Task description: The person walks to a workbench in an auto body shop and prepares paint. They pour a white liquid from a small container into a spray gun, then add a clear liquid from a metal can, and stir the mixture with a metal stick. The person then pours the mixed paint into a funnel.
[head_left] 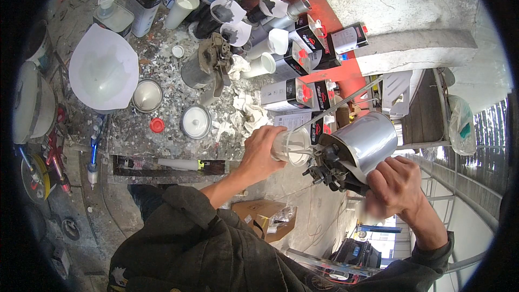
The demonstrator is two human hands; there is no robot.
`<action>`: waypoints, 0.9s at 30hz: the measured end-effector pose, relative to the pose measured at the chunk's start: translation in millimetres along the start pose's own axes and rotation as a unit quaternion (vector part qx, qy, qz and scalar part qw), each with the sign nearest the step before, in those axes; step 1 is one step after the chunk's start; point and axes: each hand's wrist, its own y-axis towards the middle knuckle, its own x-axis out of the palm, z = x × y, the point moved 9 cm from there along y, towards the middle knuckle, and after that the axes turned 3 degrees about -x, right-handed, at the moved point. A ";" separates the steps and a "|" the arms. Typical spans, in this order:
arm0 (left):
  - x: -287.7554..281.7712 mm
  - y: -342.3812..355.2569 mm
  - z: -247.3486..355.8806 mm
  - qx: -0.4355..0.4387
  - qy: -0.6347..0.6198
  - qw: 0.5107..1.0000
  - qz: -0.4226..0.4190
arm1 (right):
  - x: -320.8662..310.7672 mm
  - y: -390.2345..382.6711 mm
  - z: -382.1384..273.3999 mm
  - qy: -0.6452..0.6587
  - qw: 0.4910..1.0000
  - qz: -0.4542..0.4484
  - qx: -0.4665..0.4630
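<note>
My left hand (260, 151) is closed around a translucent plastic cup (289, 146) with pale contents. A long thin metal stick (346, 100) slants up to the right from the cup. My right hand (394, 184) grips the handle of a silver metal can (365, 140) with a dark lid mechanism (330, 167), tilted beside the cup with its lid end toward it. Something thin and greyish spans the cup and lid; I cannot tell whether it is poured liquid.
The paint-spattered bench (175, 103) holds several square tins (278, 94), cups with paper cones (227, 11), crumpled paper (254, 113) and a large paper cone (102, 65). Spray guns (94, 146) hang at the left. A cardboard box (259, 216) lies below.
</note>
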 end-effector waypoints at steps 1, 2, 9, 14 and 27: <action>-0.2 -0.1 -0.7 0.000 0.001 1.000 0.001 | -0.4 0.6 -0.1 0.001 1.000 0.001 -0.004; -0.6 -0.2 -1.0 -0.001 0.000 1.000 0.001 | -0.6 1.1 -0.6 0.002 1.000 0.002 -0.009; 0.2 -0.1 -0.2 -0.015 0.001 1.000 -0.013 | 2.5 0.0 1.5 0.008 1.000 0.001 0.002; 2.1 -1.0 -1.5 -0.021 -0.001 1.000 -0.020 | 2.2 1.0 2.0 0.001 1.000 -0.002 0.001; 4.8 -1.6 -0.3 -0.019 -0.005 0.999 -0.027 | 7.6 -1.7 3.8 0.010 1.000 -0.002 0.009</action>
